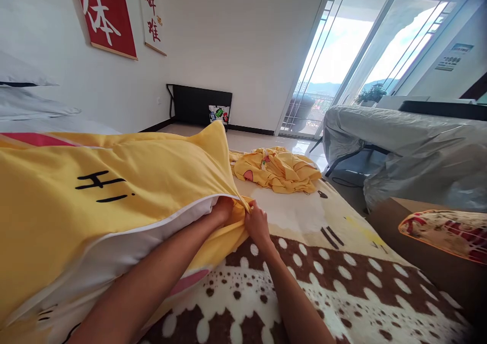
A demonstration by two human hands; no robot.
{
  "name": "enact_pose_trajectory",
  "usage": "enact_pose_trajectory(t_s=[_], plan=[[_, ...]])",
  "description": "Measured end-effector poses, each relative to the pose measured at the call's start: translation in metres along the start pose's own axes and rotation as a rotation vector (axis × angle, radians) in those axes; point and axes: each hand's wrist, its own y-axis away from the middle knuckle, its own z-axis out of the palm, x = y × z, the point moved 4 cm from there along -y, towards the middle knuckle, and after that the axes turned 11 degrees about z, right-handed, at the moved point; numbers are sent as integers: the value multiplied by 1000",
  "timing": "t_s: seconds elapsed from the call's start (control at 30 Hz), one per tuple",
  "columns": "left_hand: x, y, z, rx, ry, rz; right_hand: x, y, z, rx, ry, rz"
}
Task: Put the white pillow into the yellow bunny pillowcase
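Note:
A yellow pillowcase printed with "Hi" lies across the bed, bulging around a white pillow that shows through its long open side. My left hand reaches through that opening toward the far corner. Its fingers are hidden inside the cloth, so I cannot see what they hold. At the end of the opening, my right hand is closed in a pinch on the gathered edge of the pillowcase.
Crumpled yellow bedding lies beyond my hands on the patterned brown-and-cream blanket. To the right stand a cardboard box with a patterned cloth item and plastic-covered furniture. A black folded panel leans on the wall.

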Motion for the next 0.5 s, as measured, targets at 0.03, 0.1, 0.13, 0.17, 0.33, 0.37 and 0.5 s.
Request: enact_pose_trajectory(t_s=[0.03, 0.1, 0.13, 0.17, 0.33, 0.37, 0.5], plan=[[0, 2, -1, -16, -16, 13, 0, 0, 1, -9, 8, -11], [0, 8, -2, -66, -43, 56, 0, 0, 3, -24, 26, -28], [0, 12, -3, -98, -53, 89, 1, 0, 4, -27, 34, -34], [1, 14, -4, -133, -62, 124, 1, 0, 5, -28, 40, -40], [7, 22, -9, -249, -92, 248, -2, 4, 1, -6, 29, -63], [9, 22, -10, -258, -95, 265, -3, 4, 0, 4, 15, -68], [15, 26, -14, -285, -96, 327, -6, 4, -1, 45, -76, -73]])
